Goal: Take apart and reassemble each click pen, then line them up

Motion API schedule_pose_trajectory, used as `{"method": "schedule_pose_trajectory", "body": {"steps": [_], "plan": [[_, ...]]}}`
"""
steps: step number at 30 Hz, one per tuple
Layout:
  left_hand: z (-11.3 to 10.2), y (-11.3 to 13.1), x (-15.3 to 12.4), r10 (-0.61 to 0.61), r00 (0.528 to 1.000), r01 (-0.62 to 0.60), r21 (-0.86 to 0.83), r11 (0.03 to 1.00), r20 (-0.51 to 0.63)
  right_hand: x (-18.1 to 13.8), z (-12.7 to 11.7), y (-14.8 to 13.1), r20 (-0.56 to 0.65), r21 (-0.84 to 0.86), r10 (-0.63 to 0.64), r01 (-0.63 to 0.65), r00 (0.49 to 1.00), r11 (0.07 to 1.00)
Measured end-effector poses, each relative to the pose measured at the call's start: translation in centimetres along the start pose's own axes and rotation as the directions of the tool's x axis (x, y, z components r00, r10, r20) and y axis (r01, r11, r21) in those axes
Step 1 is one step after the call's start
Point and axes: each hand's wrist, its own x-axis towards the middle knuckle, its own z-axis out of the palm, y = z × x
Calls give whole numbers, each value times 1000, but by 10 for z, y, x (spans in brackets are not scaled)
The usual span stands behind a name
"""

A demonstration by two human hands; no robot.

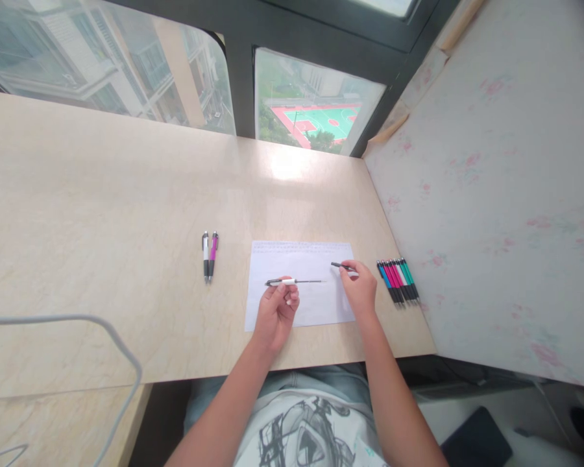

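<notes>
Head view: white pen barrel (288, 282) with its refill (311, 281) bare

Near the centre of the frame, just below the middle, my left grip (275, 318) pinches the white pen barrel between thumb and fingers, the thin refill pointing right. Right of centre, my right grip (360, 287) is pressed together on a small black piece (339, 265), held apart from the refill. Both are over a white sheet of paper (316, 308), with rows of marks along its upper edge, on the pale tabletop (126, 227). Left of the sheet lie a white-and-black pen (205, 253) and a purple-and-black pen (213, 250), side by side. To its right, a row of coloured pens (398, 282) lies near the flowered wall (496, 214).
</notes>
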Motion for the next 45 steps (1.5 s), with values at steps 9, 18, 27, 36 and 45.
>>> {"method": "schedule_pose_trajectory", "body": {"steps": [9,18,27,36,45], "plan": [[1,-2,0,14,1000,-14,26,1000,-12,-3,15,8,-17,-286,-151,140,988,948],[3,-2,0,5,999,-4,42,999,-39,-6,13,4,-4,-294,-190,180,982,939],[4,-2,0,5,1000,-4,46,999,-31,-6,12,0,-6,-273,-186,178,982,946],[1,-4,1,11,1000,-11,113,994,3,-28,-20,-46,210,287,-69,6,975,958],[1,-5,0,-11,1000,12,132,991,-10,-36,-55,-92,311,109,-303,283,901,953]]}}
